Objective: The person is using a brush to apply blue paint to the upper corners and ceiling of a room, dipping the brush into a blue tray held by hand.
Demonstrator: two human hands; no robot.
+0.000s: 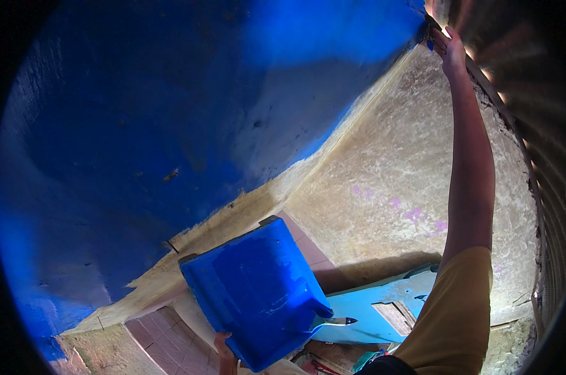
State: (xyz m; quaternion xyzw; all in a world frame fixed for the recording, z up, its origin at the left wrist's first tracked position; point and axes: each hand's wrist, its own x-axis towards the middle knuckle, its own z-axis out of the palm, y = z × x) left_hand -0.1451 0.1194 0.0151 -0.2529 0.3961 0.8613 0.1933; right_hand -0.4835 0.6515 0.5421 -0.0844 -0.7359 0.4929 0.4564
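Observation:
A blue plastic paint tray (252,281), smeared with blue paint, tilts at lower centre. My left hand (225,350) grips its near left edge; only part of the hand shows. A brush-like tool (333,322) with a dark, light-tipped end sticks out over the tray's right corner. Far up at the top right, my right hand (451,50) reaches to where the blue-painted wall (170,112) meets the bare wall (370,169) under the roof. A small blue bit (430,45) shows at its fingertips. The fingers look closed round something too small and dim to name.
Corrugated roofing (545,137) slopes down the right side, with light through gaps along the wall top. Below are a light blue board (364,300), pinkish tiles (170,337) and mixed items (330,356). A thin metal piece (173,246) juts from the painted wall.

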